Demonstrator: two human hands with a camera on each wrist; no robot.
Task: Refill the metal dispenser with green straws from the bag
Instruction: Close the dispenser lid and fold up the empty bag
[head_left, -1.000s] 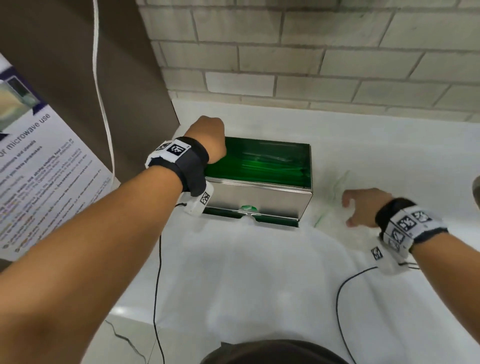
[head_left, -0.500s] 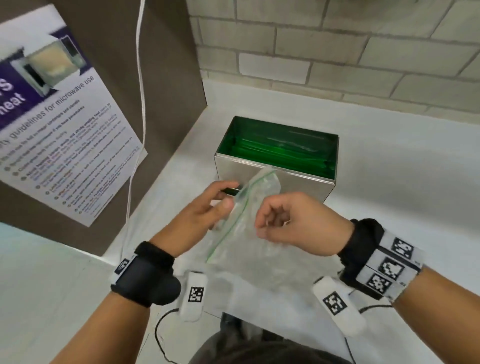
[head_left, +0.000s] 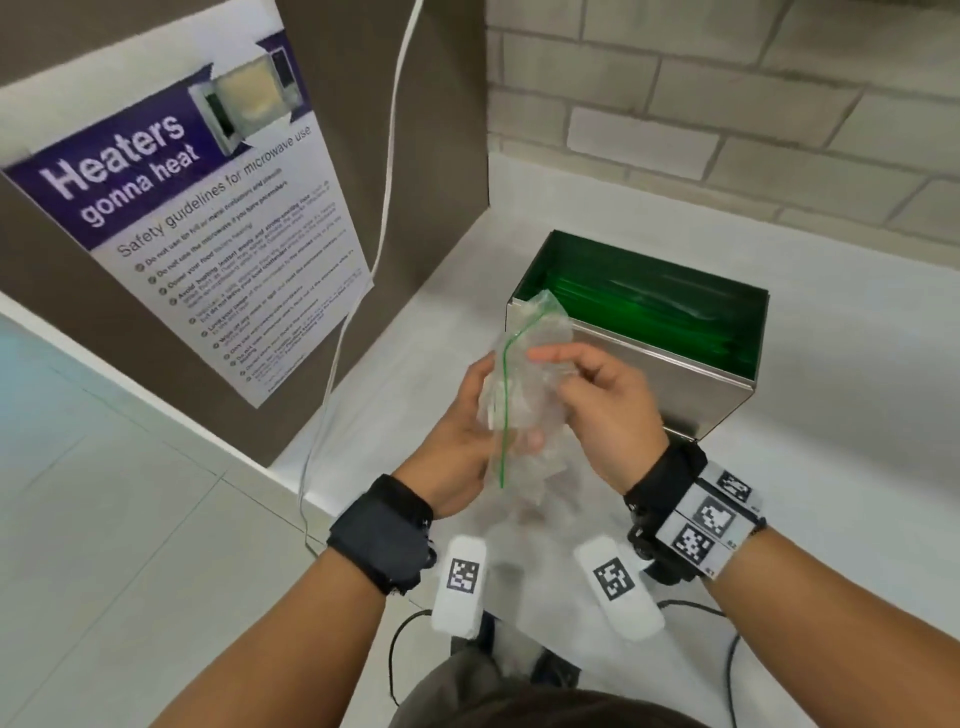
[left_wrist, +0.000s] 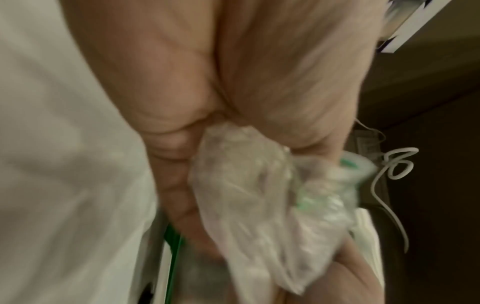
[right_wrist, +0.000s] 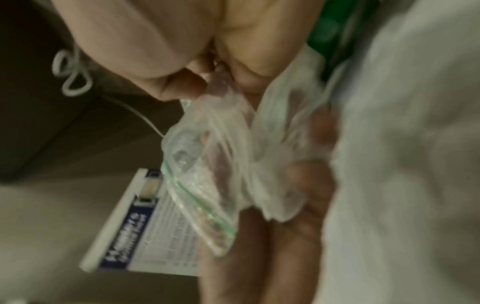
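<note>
A clear plastic zip bag with a green seal line is crumpled between both hands, in front of the dispenser. My left hand grips its left side and my right hand pinches its right side; no straws show inside it. In the wrist views the bag is bunched in the fingers. The metal dispenser stands open on the white counter, green straws lying inside it.
A brown side panel with a microwave safety poster stands to the left, and a white cord hangs down it. A brick wall runs behind the white counter. The floor lies lower left.
One second ago the left hand was at the dispenser and the right on the bag on the counter. Both hands have since lifted the bag and are crumpling it together.
</note>
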